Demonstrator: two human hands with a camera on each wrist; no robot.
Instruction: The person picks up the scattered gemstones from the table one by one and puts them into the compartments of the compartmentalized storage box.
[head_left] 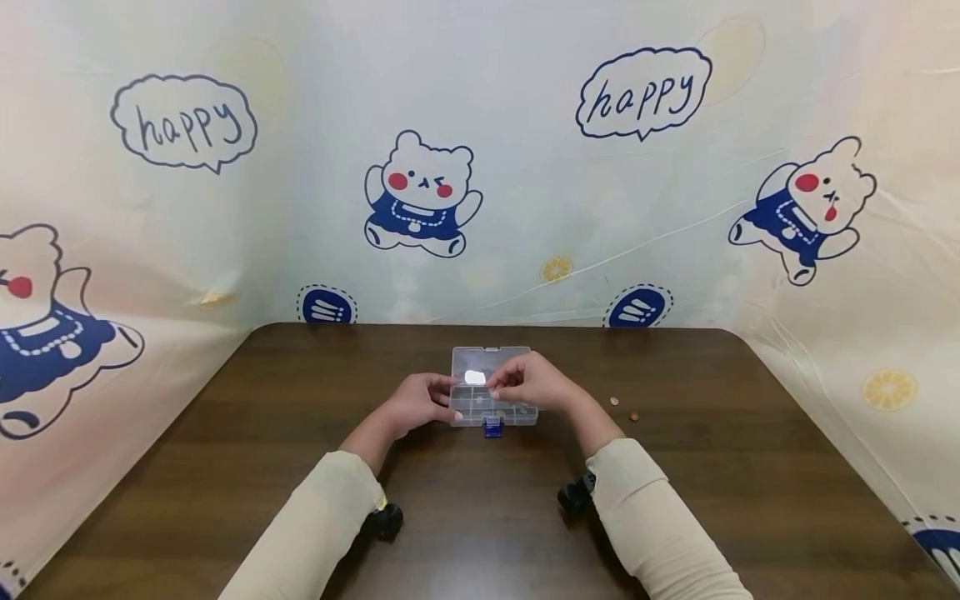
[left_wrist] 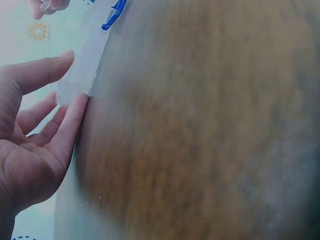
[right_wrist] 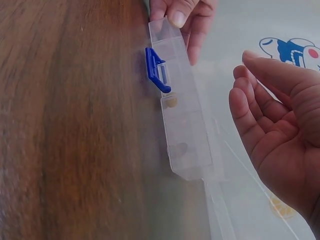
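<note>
The transparent plastic compartment box [head_left: 465, 422] is on the dark brown wood-grain counter [head_left: 480, 517], near its far edge. Its transparent lid [head_left: 491, 357] is open on the far side of the box; a blue plastic latch [head_left: 492, 427] is on the near side. The right-wrist view shows a small yellowish-brown piece [right_wrist: 171, 101] and a small pale piece [right_wrist: 177, 149] inside separate parts of the box.

The left hand [head_left: 417, 405] holds the left end of the box, thumb on the near corner, other fingers along the outer side. The right hand [head_left: 534, 381] is above the right part of the box, thumb and fingertips drawn narrowly together; whether an item is between them cannot be told.

To the right of the box, two small pieces rest apart on the counter: a pale pinkish piece [head_left: 614, 402] and an orange-brown piece [head_left: 634, 417]. Cream sleeves [head_left: 307, 521] cover both forearms. Behind the counter hangs a pale printed cloth [head_left: 517, 192] with bear figures and the word "happy".
</note>
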